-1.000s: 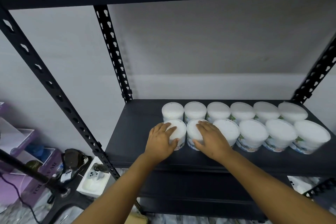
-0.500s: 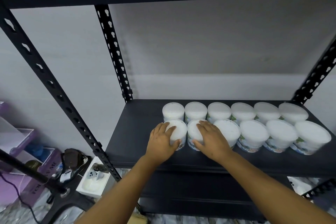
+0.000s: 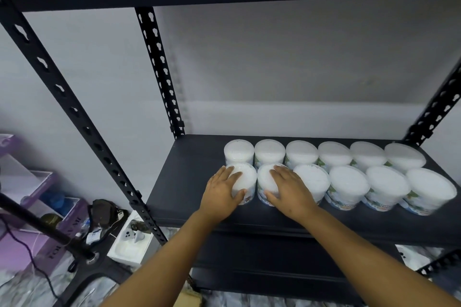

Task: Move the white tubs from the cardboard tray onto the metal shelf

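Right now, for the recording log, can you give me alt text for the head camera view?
Two bare hands rest on the two leftmost front white tubs on a black metal shelf: the left hand on one tub, the right hand on its neighbour. Twelve tubs stand in two rows of six; purple boxes sit lower left.

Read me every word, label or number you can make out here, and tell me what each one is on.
"FOR ... M" in part: pale capitals on the side of the purple box; the middle letters are too blurred to read.
Printed wrap labels on the white tubs: green and blue artwork with small print, too blurred to read.
Nothing legible on the metal shelf or its uprights.
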